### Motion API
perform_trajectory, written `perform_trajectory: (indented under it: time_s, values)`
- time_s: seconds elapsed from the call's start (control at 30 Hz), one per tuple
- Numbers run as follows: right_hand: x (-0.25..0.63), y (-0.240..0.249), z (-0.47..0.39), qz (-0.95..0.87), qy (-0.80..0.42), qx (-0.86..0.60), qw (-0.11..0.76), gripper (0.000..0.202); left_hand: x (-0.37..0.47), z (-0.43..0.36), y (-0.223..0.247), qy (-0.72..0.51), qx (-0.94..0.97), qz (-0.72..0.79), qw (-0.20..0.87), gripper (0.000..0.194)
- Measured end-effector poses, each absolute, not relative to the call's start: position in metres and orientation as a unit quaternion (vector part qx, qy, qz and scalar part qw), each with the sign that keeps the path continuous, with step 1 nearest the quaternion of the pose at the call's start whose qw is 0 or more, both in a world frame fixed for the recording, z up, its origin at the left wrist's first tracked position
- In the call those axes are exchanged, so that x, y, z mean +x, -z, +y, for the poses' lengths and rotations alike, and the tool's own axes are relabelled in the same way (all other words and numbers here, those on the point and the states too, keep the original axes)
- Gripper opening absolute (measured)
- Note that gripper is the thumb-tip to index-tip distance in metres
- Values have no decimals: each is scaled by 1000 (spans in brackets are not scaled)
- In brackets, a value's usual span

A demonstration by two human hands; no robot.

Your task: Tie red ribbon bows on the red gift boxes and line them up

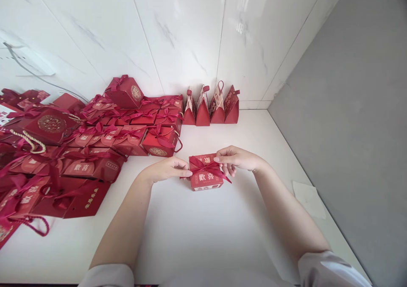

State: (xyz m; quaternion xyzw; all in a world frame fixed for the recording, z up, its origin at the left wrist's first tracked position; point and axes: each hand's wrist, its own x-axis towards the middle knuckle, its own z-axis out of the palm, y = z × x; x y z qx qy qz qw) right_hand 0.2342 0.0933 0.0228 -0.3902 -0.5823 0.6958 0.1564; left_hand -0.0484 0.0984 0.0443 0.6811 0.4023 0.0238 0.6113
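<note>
A small red gift box (206, 184) with light printed characters sits on the white table in front of me. A dark red ribbon (206, 167) is tied in a bow across its top. My left hand (173, 168) is at the box's left side, thumb and fingers pinched on the ribbon's left loop. On the other side, my right hand (233, 159) pinches the right part of the bow between thumb and forefinger, its other fingers curled beside the box.
Many red ribboned gift boxes (130, 139) are stacked along the left and back. Several upright triangular red boxes (203, 113) stand against the marble-patterned wall (187, 37). A white paper sheet (309, 199) lies near the right edge, beside a grey panel (349, 109).
</note>
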Motion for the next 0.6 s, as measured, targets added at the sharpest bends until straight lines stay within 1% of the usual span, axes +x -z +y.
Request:
perform_trajectory:
  time_s: [0.13,0.3,0.5,0.53,0.6]
  values:
    - [234,-19,96,-574,-701,-387,168,40,-54,101,-44,5,677,400,617,37]
    - [233,-18,97,-577,-695,-392,176,42,-61,105,-47,40,687,417,594,31]
    - [233,-20,96,-588,-693,-375,182,43,-73,108,-41,139,731,409,528,27]
    - [233,-21,96,-587,-693,-374,186,43,-76,107,-41,144,738,406,519,26]
    - [233,-22,95,-586,-690,-376,197,44,-78,106,-41,119,750,430,488,32]
